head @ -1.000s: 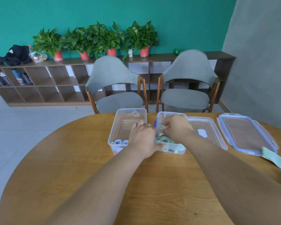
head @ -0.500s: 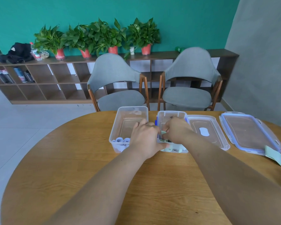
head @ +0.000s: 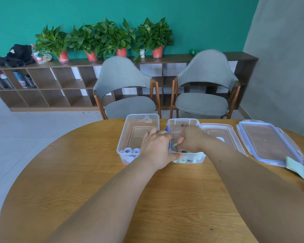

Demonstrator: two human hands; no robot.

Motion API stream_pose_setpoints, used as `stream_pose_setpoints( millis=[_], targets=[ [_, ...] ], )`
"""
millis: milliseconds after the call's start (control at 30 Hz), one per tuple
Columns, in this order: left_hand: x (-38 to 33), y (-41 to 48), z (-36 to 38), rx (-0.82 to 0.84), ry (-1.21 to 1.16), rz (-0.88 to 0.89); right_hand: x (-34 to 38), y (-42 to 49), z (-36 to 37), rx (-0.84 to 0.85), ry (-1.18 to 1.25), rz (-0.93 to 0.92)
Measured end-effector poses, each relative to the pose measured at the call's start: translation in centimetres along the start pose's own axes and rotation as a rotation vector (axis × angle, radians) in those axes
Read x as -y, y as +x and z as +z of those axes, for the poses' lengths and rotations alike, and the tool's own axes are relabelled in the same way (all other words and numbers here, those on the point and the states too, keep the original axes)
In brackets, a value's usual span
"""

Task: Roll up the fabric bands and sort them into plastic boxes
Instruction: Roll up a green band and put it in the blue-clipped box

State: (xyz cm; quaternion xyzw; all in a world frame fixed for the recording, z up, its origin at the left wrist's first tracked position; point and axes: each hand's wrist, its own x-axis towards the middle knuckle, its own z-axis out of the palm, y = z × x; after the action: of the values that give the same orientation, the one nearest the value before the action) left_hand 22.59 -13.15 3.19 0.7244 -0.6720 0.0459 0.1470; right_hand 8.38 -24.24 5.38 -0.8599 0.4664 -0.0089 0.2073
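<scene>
Your right hand (head: pixel 191 139): fingertips sunk in the right box (head: pixel 182 122), hidden; whether they hold anything, unclear. Your left hand (head: pixel 158 149) masks the left box (head: pixel 130 127) at its near right corner. Green band (head: pixel 300 170), right edge of the table (head: pixel 95 172), runs off frame.

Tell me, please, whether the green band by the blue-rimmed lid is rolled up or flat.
Flat: the green band lies as an unrolled strip by the blue-rimmed lid.

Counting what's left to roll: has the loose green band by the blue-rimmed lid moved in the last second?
No. The green band lies at the near right corner of the blue-rimmed lid, exactly where it lay before.
</scene>
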Motion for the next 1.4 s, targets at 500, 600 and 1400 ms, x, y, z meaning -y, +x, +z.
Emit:
stream_pose_setpoints(
  millis=[500, 600, 1400],
  targets=[
    [0.0, 0.3, 0.2, 0.044, -0.008, 0.002, -0.4, 0.3, 0.1, 0.005, -0.047, -0.005],
    [-0.2, 0.3, 0.1, 0.061, -0.003, 0.005, -0.1, 0.1, 0.1, 0.020, -0.066, -0.008],
    [-0.5, 0.4, -0.6, 0.118, -0.001, 0.015, 1.1, 0.7, 0.3, -0.033, -0.112, 0.155]
  ],
)
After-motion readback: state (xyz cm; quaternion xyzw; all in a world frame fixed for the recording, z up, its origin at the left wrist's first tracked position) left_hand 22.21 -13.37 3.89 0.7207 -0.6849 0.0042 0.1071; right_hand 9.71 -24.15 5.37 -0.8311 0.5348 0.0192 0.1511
